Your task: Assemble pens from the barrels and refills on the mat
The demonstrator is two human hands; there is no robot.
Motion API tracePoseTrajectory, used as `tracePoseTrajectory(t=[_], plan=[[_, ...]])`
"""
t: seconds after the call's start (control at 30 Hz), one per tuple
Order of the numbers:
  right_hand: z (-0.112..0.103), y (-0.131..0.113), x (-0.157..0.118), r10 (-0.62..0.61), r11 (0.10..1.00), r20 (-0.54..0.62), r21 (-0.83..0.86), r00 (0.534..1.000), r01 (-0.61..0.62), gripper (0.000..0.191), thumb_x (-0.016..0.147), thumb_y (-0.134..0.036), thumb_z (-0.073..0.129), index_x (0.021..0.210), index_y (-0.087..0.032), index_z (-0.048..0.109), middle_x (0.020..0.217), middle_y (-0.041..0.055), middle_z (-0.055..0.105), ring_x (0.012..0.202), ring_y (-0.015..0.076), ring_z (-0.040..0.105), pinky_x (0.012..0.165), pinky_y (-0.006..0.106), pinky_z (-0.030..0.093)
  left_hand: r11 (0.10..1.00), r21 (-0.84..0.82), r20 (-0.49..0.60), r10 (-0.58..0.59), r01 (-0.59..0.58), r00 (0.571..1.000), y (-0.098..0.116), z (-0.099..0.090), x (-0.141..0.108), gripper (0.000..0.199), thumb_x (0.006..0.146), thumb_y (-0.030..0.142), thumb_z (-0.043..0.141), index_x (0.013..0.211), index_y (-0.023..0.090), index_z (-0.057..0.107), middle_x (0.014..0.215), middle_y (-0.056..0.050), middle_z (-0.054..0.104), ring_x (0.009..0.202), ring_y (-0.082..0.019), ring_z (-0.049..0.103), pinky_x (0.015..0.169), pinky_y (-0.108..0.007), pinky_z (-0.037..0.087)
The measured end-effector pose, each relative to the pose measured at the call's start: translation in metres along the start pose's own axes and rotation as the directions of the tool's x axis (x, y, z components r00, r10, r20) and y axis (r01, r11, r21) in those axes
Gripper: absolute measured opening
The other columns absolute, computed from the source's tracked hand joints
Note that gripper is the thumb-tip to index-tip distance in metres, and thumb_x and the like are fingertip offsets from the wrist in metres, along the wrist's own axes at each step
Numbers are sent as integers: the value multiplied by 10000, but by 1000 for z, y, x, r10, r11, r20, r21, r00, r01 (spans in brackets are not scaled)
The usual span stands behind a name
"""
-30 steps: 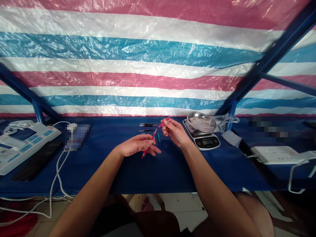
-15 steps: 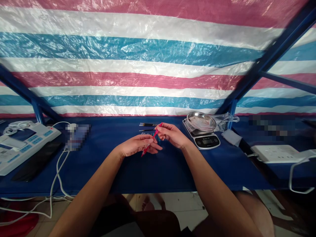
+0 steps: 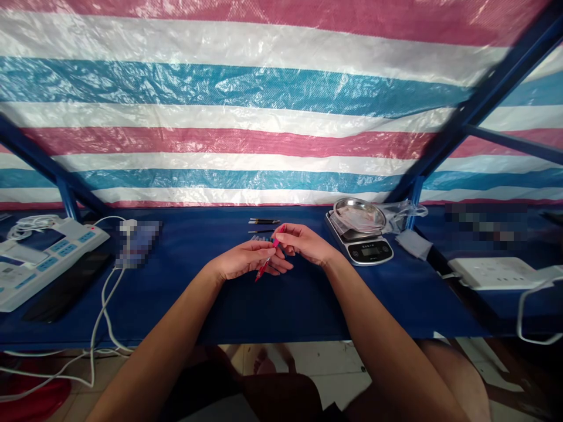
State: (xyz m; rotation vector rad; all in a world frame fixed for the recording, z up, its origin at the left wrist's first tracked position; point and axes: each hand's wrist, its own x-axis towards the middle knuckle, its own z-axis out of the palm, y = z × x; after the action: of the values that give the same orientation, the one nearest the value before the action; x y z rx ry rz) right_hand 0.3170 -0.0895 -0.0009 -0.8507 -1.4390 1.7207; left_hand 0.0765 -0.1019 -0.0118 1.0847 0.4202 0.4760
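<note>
A slim red pen slants between my hands above the blue table, its lower end pointing down toward me. My left hand pinches the pen near its middle with thumb and forefinger, the other fingers stretched out beneath. My right hand has its fingertips closed on the pink upper part of the pen. Just past the hands lie several thin dark pen refills. Some pale blue pieces show behind my left fingers, mostly hidden.
To the right stands a digital kitchen scale carrying a steel bowl and clear plastic bags. At left are a white power strip, a black phone-like slab and loose white cables. Another white socket block sits far right.
My right hand has come slightly down and closer to my left hand. Less of the pen's upper part shows between the fingers, and the pen's lower end points more steeply downward.
</note>
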Motion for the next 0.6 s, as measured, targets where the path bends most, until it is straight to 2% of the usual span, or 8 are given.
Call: tracePoseTrajectory(t=[0.1,0.17,0.23,0.3,0.47,0.53,0.6], plan=[[-1,-6,-4,-59,998,30,31,998,59,465,895,-453,872,1280,-220,756,995,48,772,709,119,623,641,245,496,1000,13,-6,18,-18,1000,-1,-1,0,378,1050,410,695,1279,113,741,1342,-285,741,1176,-354,775,1072,-498,561],[-1,-7,-5,-102,993,24,66,994,100,484,886,-410,885,1318,-236,751,1214,96,776,844,155,696,754,290,565,1000,17,-19,22,-22,1000,-2,-2,0,382,1052,409,693,1295,118,736,1355,-282,736,1176,-350,775,1080,-495,555],[-1,-6,-4,-121,987,3,110,993,120,491,860,-384,908,1308,-250,758,1327,116,756,949,194,735,843,340,595,1000,20,-33,18,-18,999,-2,-2,0,381,1050,415,697,1290,122,737,1367,-280,731,1179,-350,774,1087,-491,548],[1,-3,-1,-121,984,-36,126,992,124,480,835,-374,928,1273,-251,775,1269,112,779,924,196,747,841,349,602,1000,23,-32,18,-17,999,-3,-2,1,382,1051,425,694,1284,125,738,1382,-281,723,1192,-353,769,1090,-490,546],[5,2,4,-117,988,-140,82,983,130,402,809,-365,949,1159,-224,810,965,39,784,733,132,683,712,280,568,1000,16,1,23,-23,1000,-5,0,3,371,1069,435,662,1273,134,739,1399,-271,718,1220,-350,757,1083,-486,550],[5,0,4,-104,986,-131,116,986,119,403,828,-386,933,1175,-226,805,1035,55,796,785,146,711,741,289,587,1000,15,-2,24,-24,1000,-4,1,3,375,1071,438,658,1276,135,742,1402,-271,716,1224,-352,755,1085,-486,547],[4,-2,2,-97,980,-92,167,991,112,453,844,-391,920,1249,-241,784,1207,94,797,958,194,758,841,324,616,999,22,-10,26,-26,1000,-4,1,3,392,1069,435,662,1313,137,736,1411,-268,712,1234,-355,750,1091,-488,543]])
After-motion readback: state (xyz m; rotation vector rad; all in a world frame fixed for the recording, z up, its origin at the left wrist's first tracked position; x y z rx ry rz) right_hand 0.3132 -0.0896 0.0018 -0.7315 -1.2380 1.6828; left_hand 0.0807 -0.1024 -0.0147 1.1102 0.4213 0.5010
